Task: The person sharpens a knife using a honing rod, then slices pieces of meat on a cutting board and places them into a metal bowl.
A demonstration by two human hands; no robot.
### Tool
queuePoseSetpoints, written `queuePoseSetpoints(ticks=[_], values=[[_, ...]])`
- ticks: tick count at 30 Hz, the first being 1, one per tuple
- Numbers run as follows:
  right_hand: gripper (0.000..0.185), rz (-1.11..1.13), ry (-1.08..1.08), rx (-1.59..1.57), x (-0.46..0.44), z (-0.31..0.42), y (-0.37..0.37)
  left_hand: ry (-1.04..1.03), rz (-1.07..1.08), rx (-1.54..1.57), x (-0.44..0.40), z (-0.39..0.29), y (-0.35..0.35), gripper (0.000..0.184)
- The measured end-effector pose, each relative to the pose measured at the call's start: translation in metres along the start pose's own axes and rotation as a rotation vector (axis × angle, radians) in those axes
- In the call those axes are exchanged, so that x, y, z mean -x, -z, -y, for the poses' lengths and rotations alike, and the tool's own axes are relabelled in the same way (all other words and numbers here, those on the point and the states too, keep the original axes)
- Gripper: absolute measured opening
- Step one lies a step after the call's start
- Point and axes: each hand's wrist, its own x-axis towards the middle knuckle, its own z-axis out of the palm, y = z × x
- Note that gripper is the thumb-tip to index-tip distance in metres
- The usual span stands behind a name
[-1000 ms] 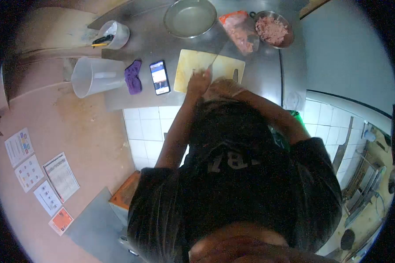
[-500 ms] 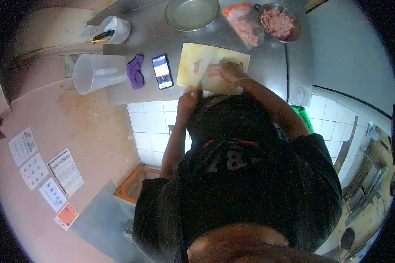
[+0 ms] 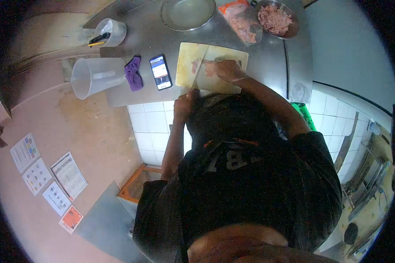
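On the cutting board (image 3: 185, 53), that meat (image 3: 210, 69) is probably soft and slippery, so I'd pin it clear of the knife (image 3: 200, 66); left hand (image 3: 183, 105) curls round the handle, right hand (image 3: 228, 70) presses the meat, can't tell finger spread

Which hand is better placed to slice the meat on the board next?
Probably the left hand: it grips the knife, whose blade reaches over the cutting board, close beside the meat. The right hand is at the meat, so it seems better placed for steadying.
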Motion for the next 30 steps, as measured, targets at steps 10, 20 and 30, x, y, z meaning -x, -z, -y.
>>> queuePoseSetpoints(ticks=[10,20,30], values=[[0.024,-0.002,0.171,-0.052,0.006,-0.003,-0.072,-0.429,-0.225,-0.117,-0.085,-0.057,-0.011,0.037],[0.022,0.288,0.369,0.323,0.027,-0.015,-0.09,-0.44,-0.189,-0.308,-0.134,-0.056,-0.036,0.041],[0.038,0.292,-0.011,-0.75,0.024,-0.03,-0.003,-0.163,-0.103,0.032,-0.064,-0.011,-0.012,0.046]])
